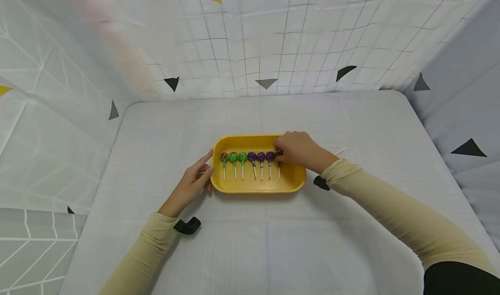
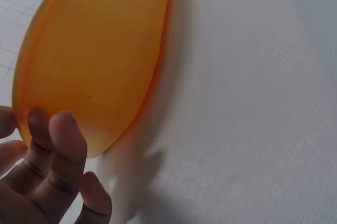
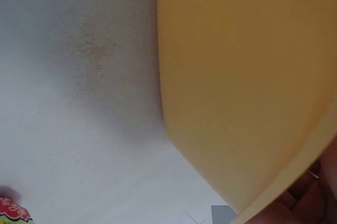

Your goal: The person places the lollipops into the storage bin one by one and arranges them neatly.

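A yellow tray (image 1: 258, 188) on the table holds a row of lollipops, sticks toward the person. On the left are three lollipops in green wrappers (image 1: 233, 157); purple-wrapped lollipops (image 1: 261, 157) follow to the right. My right hand (image 1: 298, 149) reaches over the tray's right end and pinches the head of the rightmost purple lollipop (image 1: 279, 171), largely hidden by the fingers. At the left end, my left hand (image 1: 191, 180) touches the tray's outer wall with its fingers. The left wrist view shows these fingers (image 2: 66, 139) against the tray wall (image 2: 100, 50).
Right of the tray, a white stick (image 1: 341, 150) shows beyond the right wrist. A red and yellow wrapper (image 3: 15, 211) appears at the lower left corner of the right wrist view. The white-covered table (image 1: 234, 243) meets hanging white sheets at its back and sides.
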Demonstrator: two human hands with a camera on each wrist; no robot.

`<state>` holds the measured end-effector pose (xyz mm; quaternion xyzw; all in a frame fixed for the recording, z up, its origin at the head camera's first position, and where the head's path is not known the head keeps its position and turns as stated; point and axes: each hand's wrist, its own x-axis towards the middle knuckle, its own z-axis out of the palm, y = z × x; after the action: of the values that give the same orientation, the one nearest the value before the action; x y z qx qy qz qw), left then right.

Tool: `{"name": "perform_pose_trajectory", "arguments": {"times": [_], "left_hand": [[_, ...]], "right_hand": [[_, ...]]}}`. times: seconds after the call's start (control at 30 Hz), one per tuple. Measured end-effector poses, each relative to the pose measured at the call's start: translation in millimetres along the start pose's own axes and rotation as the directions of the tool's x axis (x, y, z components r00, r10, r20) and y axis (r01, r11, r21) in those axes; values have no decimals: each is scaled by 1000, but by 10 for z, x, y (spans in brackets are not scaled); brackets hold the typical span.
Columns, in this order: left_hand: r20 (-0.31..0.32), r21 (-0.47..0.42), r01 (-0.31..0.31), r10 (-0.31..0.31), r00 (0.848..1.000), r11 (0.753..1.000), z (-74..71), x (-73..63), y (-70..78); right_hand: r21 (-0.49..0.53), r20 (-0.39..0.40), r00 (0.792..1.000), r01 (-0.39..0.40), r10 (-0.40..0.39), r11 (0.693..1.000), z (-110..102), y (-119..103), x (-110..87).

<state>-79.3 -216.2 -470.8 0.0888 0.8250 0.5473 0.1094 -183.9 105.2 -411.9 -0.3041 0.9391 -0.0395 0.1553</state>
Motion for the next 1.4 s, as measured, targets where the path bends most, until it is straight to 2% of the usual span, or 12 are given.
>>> {"name": "perform_pose_trajectory", "arguments": {"times": [0.9, 1.4], "left_hand": [[-3, 7, -15, 15, 1000, 1000, -2, 1, -16], [-6, 5, 4, -4, 1000, 1000, 5, 2, -4]], "right_hand": [[-2, -12, 1000, 15, -15, 1000, 9, 41, -17], [1, -3, 1000, 7, -7, 1000, -16, 46, -36]]}}
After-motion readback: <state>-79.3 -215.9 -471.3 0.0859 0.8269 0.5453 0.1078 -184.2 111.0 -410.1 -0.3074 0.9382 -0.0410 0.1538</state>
